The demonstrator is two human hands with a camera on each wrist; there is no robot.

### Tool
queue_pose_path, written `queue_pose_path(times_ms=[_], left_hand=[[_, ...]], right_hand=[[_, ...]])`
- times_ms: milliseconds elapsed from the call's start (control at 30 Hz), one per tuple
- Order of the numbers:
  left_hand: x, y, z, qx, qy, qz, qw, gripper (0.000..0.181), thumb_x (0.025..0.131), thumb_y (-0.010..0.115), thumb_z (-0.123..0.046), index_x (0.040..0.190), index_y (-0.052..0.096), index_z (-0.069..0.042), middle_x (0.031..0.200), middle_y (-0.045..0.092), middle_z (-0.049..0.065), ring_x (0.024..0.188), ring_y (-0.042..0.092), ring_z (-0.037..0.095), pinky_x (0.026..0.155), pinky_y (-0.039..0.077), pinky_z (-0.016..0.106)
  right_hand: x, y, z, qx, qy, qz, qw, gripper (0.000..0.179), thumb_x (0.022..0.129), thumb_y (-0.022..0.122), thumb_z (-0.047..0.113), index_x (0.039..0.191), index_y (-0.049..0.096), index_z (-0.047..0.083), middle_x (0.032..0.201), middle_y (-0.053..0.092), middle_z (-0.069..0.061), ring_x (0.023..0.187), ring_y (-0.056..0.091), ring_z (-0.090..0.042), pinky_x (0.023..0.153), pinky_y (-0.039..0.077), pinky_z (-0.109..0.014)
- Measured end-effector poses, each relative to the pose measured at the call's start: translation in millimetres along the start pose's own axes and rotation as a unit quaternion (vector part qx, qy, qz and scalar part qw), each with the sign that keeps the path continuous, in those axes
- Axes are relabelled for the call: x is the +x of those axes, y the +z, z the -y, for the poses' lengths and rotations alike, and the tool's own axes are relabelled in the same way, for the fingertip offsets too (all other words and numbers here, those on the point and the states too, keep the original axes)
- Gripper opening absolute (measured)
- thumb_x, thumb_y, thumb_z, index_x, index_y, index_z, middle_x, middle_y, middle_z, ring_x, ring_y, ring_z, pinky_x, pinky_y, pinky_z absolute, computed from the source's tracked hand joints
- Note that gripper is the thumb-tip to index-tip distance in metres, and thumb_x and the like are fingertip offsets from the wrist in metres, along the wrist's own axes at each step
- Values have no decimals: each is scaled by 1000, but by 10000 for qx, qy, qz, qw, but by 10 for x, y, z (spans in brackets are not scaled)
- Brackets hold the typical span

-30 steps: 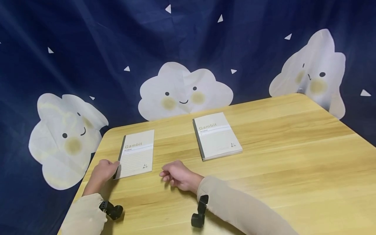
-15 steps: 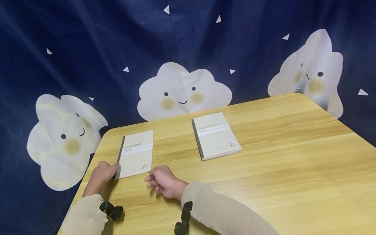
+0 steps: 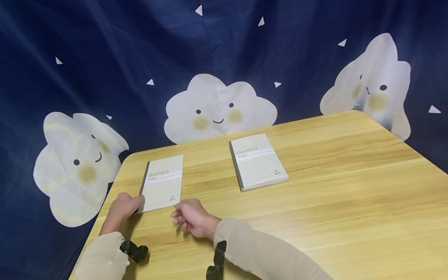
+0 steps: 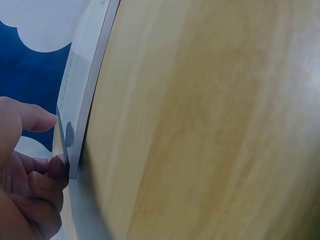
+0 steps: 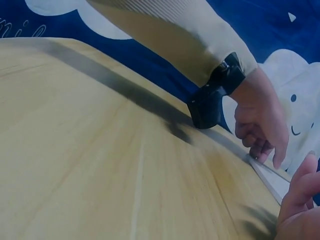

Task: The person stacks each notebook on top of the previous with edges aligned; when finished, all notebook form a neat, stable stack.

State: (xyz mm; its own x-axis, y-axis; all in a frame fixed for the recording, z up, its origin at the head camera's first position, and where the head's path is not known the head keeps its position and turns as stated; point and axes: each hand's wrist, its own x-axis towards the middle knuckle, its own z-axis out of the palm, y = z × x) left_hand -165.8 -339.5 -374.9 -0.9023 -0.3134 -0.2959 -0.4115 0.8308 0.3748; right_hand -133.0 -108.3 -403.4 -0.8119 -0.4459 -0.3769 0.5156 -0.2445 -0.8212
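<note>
Two pale notebooks with dark spines lie on the wooden table. My left hand (image 3: 122,206) is at the near end of the left notebook (image 3: 162,181), its thumb over the spine edge and its other fingers curled against the side. In the left wrist view, those fingers (image 4: 46,187) meet the notebook's corner (image 4: 75,135). My right hand (image 3: 192,217) pinches the same notebook's near right corner; its lower fingers are loosely curled. What lies under that corner is hidden. The second notebook (image 3: 259,161) lies farther right, untouched.
The light wooden table (image 3: 315,186) extends to the right of both hands. Behind it hangs a dark blue curtain (image 3: 140,39) with printed clouds. A black wrist camera (image 3: 134,252) sits on each sleeve.
My right hand has moved left across the table to the left notebook's near corner, then stayed there. The left hand has barely moved, and both notebooks lie where they were.
</note>
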Motion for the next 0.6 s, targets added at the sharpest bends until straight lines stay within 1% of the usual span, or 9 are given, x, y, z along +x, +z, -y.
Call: queue_pose_path(times_ms=[67,133,267,333,400,500,600], left_hand=[[-7,1,11,-73,-62,-6,10000,52,87,43,-34,104,52,15,93,56,25,79,52,31,66,44,37],[-9,4,23,-182,-126,-26,9998,53,88,44,-34,105,51,15,93,56,25,78,52,31,66,44,36],[-1,22,49,-330,-247,-172,9990,53,88,45,-35,105,52,15,91,56,24,76,52,31,62,42,33],[7,39,61,-410,-235,-241,9986,54,88,46,-35,107,52,15,93,57,25,76,52,30,60,43,32],[14,61,70,-500,-195,-279,9982,54,88,47,-35,107,52,15,93,57,25,76,52,30,59,42,32],[19,92,85,-635,-130,-305,9974,54,88,49,-35,108,52,15,94,57,24,77,52,30,59,42,31],[10,104,104,-696,-110,-344,9969,54,89,50,-36,108,52,15,93,57,23,77,52,29,59,41,30]], right_hand=[[24,2,-6,25,4,-76,10000,24,90,49,8,111,52,-4,69,55,0,49,48,-3,39,31,-11],[51,7,-9,53,15,-147,9999,23,90,49,8,109,52,-4,68,54,0,48,47,-3,38,30,-11],[103,22,-2,22,40,-211,9998,29,90,50,7,116,50,-4,67,54,0,47,47,-3,37,31,-11],[131,25,3,-38,32,-255,9997,32,90,50,8,119,49,-4,65,53,0,46,46,-3,37,31,-12],[157,22,4,-128,22,-309,9994,32,90,50,7,119,49,-5,63,53,0,45,46,-3,36,31,-12],[188,14,13,-207,49,-342,9992,29,90,50,7,115,51,-5,60,52,1,43,45,-3,35,31,-12],[209,16,30,-412,68,-246,9988,26,90,49,7,112,52,-5,58,52,1,43,46,-3,35,31,-12]])
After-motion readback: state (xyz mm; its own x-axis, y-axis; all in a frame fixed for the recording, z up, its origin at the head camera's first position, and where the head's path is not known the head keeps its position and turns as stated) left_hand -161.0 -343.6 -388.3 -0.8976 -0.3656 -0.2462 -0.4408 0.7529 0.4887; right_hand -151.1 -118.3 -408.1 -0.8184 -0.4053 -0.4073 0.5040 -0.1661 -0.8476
